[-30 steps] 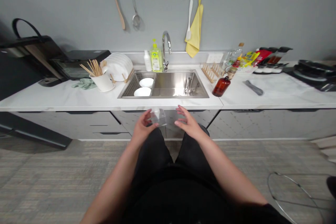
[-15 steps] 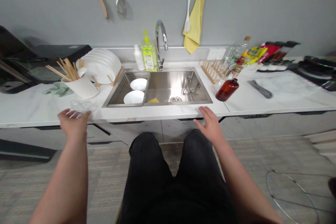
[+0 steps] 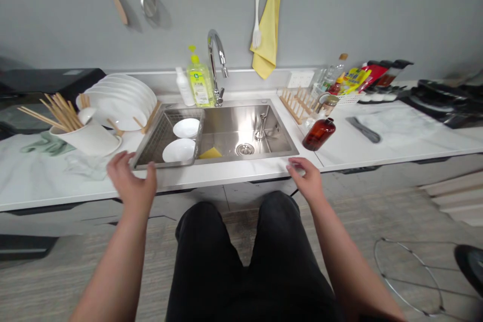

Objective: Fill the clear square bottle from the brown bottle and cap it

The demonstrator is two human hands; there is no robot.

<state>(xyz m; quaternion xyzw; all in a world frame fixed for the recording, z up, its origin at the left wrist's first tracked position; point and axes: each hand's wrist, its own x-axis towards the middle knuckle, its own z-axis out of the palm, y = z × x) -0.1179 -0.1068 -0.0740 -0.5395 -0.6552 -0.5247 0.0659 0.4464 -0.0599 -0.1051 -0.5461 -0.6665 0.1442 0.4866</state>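
My left hand [image 3: 132,178] hovers over the counter's front edge by the sink's left corner, fingers spread and holding nothing. Just left of it lies a crumpled clear plastic bag [image 3: 85,167], beside a white holder [image 3: 88,138] full of wooden chopsticks. At the counter edge in front of the sink's right end is my right hand [image 3: 307,177], empty, its fingers slightly curled and apart from the thumb. The nearest thing to it is an amber bottle [image 3: 319,134] without a cap. Two white bowls [image 3: 180,151] sit in the drain basket in the steel sink [image 3: 292,150].
White plates [image 3: 116,100] stand in a rack left of the sink. Behind it are a faucet [image 3: 215,68] and a green soap bottle [image 3: 201,83]. A wooden rack [image 3: 296,105] and a dark grey folded item [image 3: 363,129] lie to the right. A yellow sponge [image 3: 210,153] is in the sink.
My left hand has moved right, away from the plastic bag, which now lies flat on the counter. My right hand stays near the counter edge, its fingers more curled. The view has shifted slightly.
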